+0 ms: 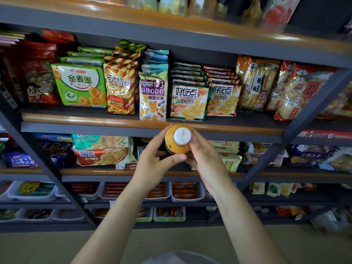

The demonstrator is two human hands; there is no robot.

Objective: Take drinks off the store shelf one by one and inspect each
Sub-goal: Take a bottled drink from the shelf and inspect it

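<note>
Shelf rail crowded, aisle open

You have open air below the orange shelf rail; above it, snack bags block your reach.

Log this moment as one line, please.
stage: inspecting | item: orange drink bottle, white cap toward camera | left hand: holds bottle | right hand: holds bottle | place: before snack shelf

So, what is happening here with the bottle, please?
A person holds an orange drink bottle in both hands in front of a store shelf full of snack bags. The left hand and the right hand grip its sides. Its white cap faces the camera, so the bottle is off the shelf and being looked over.
</note>
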